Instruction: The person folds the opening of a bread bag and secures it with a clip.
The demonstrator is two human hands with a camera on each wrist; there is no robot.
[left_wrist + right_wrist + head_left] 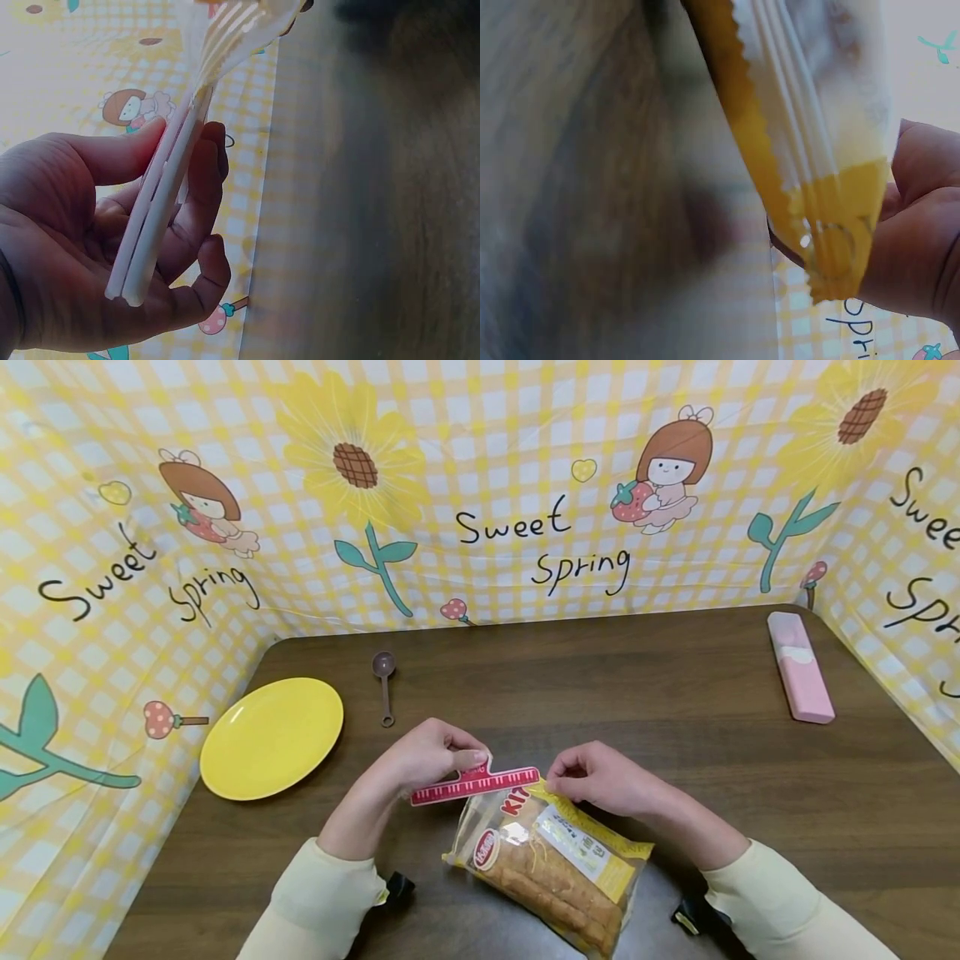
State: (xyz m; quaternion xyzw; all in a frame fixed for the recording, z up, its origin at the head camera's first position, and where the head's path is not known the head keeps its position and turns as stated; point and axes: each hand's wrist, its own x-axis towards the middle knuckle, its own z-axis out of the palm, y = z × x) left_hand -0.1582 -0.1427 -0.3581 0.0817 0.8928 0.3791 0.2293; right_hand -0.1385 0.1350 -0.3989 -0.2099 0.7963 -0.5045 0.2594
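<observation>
A clear and yellow bread bag (555,860) with a brown loaf inside is tilted up off the table in the head view. Across its top edge lies a red bag clip (476,785) with a piano-key pattern. My left hand (435,756) pinches the clip's handle between thumb and fingers; the left wrist view shows the clip (154,217) edge-on, its two bars close together with the bag film at the upper end. My right hand (603,777) pinches the bag's yellow top corner (836,255), just beside the clip's right end.
A yellow plate (273,739) lies at the left of the brown table (600,685). A brown measuring spoon (385,685) lies to the plate's right. At the far right is a pink and white oblong case (801,668). Checked cloth (495,468) walls the back and sides.
</observation>
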